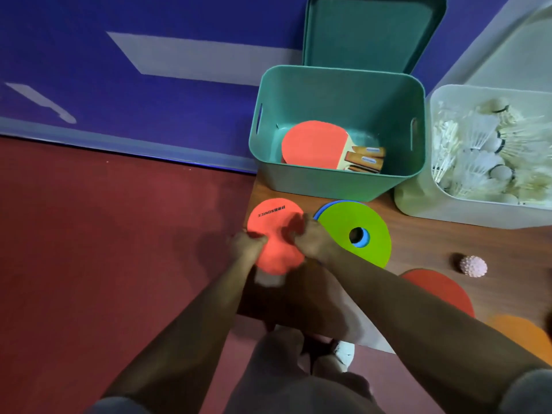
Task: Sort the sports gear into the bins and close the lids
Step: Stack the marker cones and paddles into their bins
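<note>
A brown wooden tabletop stands over a dark red court floor, which gives way to blue with pale lines farther out. Along the far edge of the tabletop sits a green bin with its lid standing upright behind it; inside lie table tennis paddles, red faces up, handles pointing right. Just beside it, toward the far right corner, a white bin holds a heap of shuttlecocks. At the left edge of the tabletop, both hands hold a red-orange disc: the left hand grips its lower left rim, the right hand pinches its right side, and the disc buckles between them. Right of it a green disc lies on a blue disc that shows through its centre hole. Near the right edge rests a pink spiky ball. The right forearm partly hides a red disc, with an orange disc nearer the near right corner.
</note>
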Available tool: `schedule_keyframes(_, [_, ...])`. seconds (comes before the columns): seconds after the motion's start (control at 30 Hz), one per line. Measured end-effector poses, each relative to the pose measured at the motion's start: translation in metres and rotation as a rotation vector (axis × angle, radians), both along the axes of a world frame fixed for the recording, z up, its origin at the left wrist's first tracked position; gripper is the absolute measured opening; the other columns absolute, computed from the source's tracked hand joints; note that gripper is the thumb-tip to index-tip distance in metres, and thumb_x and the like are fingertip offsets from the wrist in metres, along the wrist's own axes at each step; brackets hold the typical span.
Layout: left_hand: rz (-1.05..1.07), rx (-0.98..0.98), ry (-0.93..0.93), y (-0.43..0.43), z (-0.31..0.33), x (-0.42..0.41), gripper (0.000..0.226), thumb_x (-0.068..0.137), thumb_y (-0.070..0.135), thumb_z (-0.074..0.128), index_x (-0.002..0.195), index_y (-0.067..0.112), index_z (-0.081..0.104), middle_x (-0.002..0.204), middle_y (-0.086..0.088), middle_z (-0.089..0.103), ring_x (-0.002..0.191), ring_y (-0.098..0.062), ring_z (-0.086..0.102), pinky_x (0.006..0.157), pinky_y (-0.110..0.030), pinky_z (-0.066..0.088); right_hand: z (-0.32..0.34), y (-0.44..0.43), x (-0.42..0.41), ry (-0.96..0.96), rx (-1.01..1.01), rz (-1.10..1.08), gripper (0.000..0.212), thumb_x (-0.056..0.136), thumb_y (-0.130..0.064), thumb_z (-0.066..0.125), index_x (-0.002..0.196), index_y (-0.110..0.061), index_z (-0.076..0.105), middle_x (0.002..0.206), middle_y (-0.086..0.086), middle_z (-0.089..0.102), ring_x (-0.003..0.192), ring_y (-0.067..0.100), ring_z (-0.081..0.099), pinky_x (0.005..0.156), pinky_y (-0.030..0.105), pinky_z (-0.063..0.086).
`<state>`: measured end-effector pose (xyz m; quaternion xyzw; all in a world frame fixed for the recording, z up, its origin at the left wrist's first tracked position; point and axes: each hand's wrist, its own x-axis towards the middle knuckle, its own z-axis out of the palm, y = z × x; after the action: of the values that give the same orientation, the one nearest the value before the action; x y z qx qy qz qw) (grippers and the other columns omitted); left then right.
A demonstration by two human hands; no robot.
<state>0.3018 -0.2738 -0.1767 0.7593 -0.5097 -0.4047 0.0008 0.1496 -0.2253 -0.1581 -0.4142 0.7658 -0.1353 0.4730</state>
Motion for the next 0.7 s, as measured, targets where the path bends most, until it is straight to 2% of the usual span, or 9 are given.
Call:
schedule_keyframes(0.1, [0.034, 0.035, 0.031, -0.002, -0.012, 0.000, 0.053, 0.079, 0.037, 0.074, 0.119, 0.003, 0.064, 0.123, -0.020, 0.064, 0.119, -0.032, 0.058, 0.096, -0.036, 0.046, -0.017, -0.001, 0.010, 0.023, 0.022, -0.057, 0.057, 0.082, -0.056, 0.052, 0.109, -0.007, 0.063, 0.114, 0.017, 0.064, 0.114, 0.033, 0.058, 0.095, 0.036, 0.046])
schedule_keyframes(0.2, [0.060, 0.037, 0.108, -0.001, -0.018, 0.002, 0.049, 0.080, 0.032, 0.076, 0.117, 0.002, 0.066, 0.119, -0.018, 0.067, 0.112, -0.029, 0.063, 0.092, -0.037, 0.049, -0.019, 0.002, 0.012, -0.004, 0.001, -0.197, 0.050, 0.084, -0.047, 0.065, 0.111, -0.005, 0.063, 0.115, 0.018, 0.064, 0.115, 0.031, 0.054, 0.099, 0.039, 0.045])
schedule_keyframes(0.37, [0.136, -0.031, 0.299, 0.005, -0.020, 0.008, 0.036, 0.088, 0.013, 0.066, 0.121, 0.005, 0.058, 0.119, -0.015, 0.066, 0.111, -0.030, 0.062, 0.097, -0.040, 0.049, -0.017, 0.014, 0.008, -0.164, -0.043, -0.369, 0.030, 0.085, -0.030, 0.072, 0.107, -0.013, 0.059, 0.106, 0.007, 0.065, 0.100, 0.024, 0.060, 0.091, 0.036, 0.047])
schedule_keyframes(0.43, [0.193, -0.066, 0.467, 0.009, -0.011, 0.011, 0.025, 0.089, 0.004, 0.061, 0.114, 0.011, 0.059, 0.112, -0.010, 0.067, 0.102, -0.026, 0.064, 0.092, -0.036, 0.051, -0.016, 0.021, 0.008, -0.206, -0.054, -0.393, 0.033, 0.086, -0.028, 0.071, 0.112, -0.011, 0.057, 0.109, 0.007, 0.066, 0.102, 0.024, 0.062, 0.093, 0.038, 0.049])
schedule_keyframes(0.53, [0.275, -0.095, 0.697, 0.019, 0.008, 0.013, 0.027, 0.091, -0.004, 0.055, 0.108, 0.018, 0.059, 0.104, -0.004, 0.067, 0.097, -0.019, 0.061, 0.087, -0.032, 0.049, -0.002, 0.033, 0.004, -0.269, -0.100, -0.421, 0.045, 0.087, -0.030, 0.070, 0.122, -0.007, 0.054, 0.116, 0.009, 0.066, 0.105, 0.023, 0.063, 0.093, 0.041, 0.051])
schedule_keyframes(0.57, [0.288, -0.086, 0.769, 0.023, 0.014, 0.014, 0.028, 0.092, -0.005, 0.054, 0.106, 0.019, 0.059, 0.103, -0.003, 0.067, 0.097, -0.019, 0.061, 0.088, -0.034, 0.049, 0.004, 0.037, 0.002, -0.313, -0.109, -0.460, 0.047, 0.088, -0.032, 0.070, 0.124, -0.007, 0.053, 0.116, 0.009, 0.066, 0.103, 0.023, 0.064, 0.089, 0.040, 0.053])
schedule_keyframes(0.63, [0.269, -0.045, 0.894, 0.032, 0.025, 0.011, 0.029, 0.092, -0.007, 0.051, 0.109, 0.017, 0.058, 0.105, -0.005, 0.067, 0.097, -0.021, 0.062, 0.090, -0.036, 0.050, 0.021, 0.048, -0.004, -0.424, -0.112, -0.553, 0.050, 0.087, -0.038, 0.070, 0.123, -0.007, 0.053, 0.112, 0.007, 0.066, 0.093, 0.017, 0.066, 0.074, 0.027, 0.054])
schedule_keyframes(0.7, [0.242, -0.011, 0.985, 0.045, 0.036, 0.004, 0.033, 0.092, -0.009, 0.049, 0.114, 0.015, 0.054, 0.108, -0.008, 0.065, 0.096, -0.020, 0.062, 0.087, -0.034, 0.052, 0.036, 0.062, -0.014, -0.483, -0.119, -0.616, 0.046, 0.086, -0.044, 0.070, 0.117, -0.012, 0.056, 0.103, 0.002, 0.067, 0.080, 0.009, 0.062, 0.062, 0.020, 0.047])
